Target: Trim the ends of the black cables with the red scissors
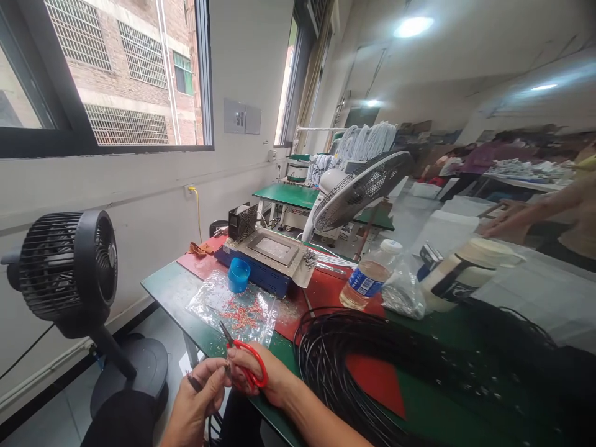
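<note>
Right hand (pixel 261 375) grips a pair of red-handled scissors with short dark metal blades (pixel 243 359), fingers threaded through the loops and closed around them; blade tips point up and away toward the far-left, over the near edge of the green-topped workbench (pixel 172 288). Left hand (pixel 198 394) sits just left of the right, fingers pinched shut on the end of a thin black cable (pixel 194 382), whose short free end angles up-left; its long axis runs roughly crosswise to the blades. The cable end lies just left of and below the blades, near them; whether it touches them cannot be told. Right hand is the nearer to the blades, left to the cable. On the bench: a large coil of black cable (pixel 354 354), a clear plastic bag of small reddish parts (pixel 237 310), a blue plastic cup (pixel 238 274), a clear plastic bottle (pixel 367 276). A black floor fan (pixel 69 267) stands left.
</note>
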Action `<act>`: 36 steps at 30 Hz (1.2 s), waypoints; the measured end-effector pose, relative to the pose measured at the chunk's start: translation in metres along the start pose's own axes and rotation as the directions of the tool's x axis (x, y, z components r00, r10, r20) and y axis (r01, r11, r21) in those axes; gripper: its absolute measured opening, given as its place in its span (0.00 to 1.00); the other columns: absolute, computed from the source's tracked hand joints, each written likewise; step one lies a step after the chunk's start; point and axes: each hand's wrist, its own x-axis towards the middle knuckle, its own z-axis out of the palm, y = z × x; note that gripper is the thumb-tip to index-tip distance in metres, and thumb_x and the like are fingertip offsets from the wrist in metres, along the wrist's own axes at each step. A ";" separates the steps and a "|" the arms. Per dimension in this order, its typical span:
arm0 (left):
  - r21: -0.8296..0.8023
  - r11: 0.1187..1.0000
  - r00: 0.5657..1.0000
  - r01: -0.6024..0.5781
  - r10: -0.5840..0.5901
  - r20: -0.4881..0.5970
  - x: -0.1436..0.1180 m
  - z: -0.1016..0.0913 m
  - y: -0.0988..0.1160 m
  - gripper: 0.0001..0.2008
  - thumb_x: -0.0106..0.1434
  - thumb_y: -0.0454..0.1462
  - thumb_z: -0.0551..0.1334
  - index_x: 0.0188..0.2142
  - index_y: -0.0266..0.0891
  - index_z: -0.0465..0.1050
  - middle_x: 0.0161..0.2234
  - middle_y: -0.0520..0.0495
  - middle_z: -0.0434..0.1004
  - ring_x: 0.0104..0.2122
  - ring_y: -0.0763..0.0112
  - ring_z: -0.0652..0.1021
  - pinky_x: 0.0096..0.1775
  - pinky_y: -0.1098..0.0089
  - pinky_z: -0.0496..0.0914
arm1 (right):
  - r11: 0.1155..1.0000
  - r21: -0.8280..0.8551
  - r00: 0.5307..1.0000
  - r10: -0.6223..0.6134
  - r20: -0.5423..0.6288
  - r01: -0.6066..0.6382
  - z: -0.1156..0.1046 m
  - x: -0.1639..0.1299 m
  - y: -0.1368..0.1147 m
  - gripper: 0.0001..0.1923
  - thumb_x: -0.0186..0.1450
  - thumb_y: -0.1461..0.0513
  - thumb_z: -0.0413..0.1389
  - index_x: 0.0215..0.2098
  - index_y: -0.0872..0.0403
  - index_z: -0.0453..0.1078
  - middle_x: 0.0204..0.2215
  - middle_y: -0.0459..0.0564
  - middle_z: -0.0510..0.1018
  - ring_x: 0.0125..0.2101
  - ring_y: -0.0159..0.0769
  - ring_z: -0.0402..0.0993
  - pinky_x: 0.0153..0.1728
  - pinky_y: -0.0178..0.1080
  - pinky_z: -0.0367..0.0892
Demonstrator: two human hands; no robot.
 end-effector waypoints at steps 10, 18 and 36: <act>-0.290 0.953 0.993 0.089 -0.107 -0.047 0.000 -0.014 0.013 0.07 0.52 0.38 0.64 0.28 0.34 0.72 0.23 0.52 0.65 0.17 0.85 0.56 0.17 0.80 0.50 | 0.184 -0.954 0.743 -0.667 0.057 0.238 -0.009 -0.006 -0.001 0.13 0.57 0.53 0.57 0.32 0.53 0.67 0.30 0.47 0.70 0.31 0.34 0.60 0.31 0.36 0.51; -0.220 0.971 0.991 0.093 -0.113 -0.078 -0.003 -0.015 0.010 0.09 0.52 0.39 0.64 0.31 0.35 0.73 0.23 0.51 0.68 0.17 0.85 0.58 0.19 0.80 0.51 | 0.013 -0.979 0.692 -0.709 0.136 0.205 -0.008 -0.002 0.010 0.12 0.58 0.53 0.57 0.28 0.53 0.64 0.27 0.44 0.70 0.28 0.32 0.59 0.28 0.36 0.46; -0.151 0.988 0.983 0.024 -0.051 -0.178 -0.001 -0.017 0.006 0.15 0.48 0.42 0.67 0.33 0.33 0.75 0.23 0.49 0.70 0.16 0.85 0.58 0.18 0.77 0.48 | -0.004 -0.963 0.641 -0.745 0.183 0.270 -0.010 0.000 0.016 0.15 0.64 0.62 0.48 0.20 0.56 0.61 0.19 0.44 0.65 0.21 0.28 0.54 0.23 0.36 0.42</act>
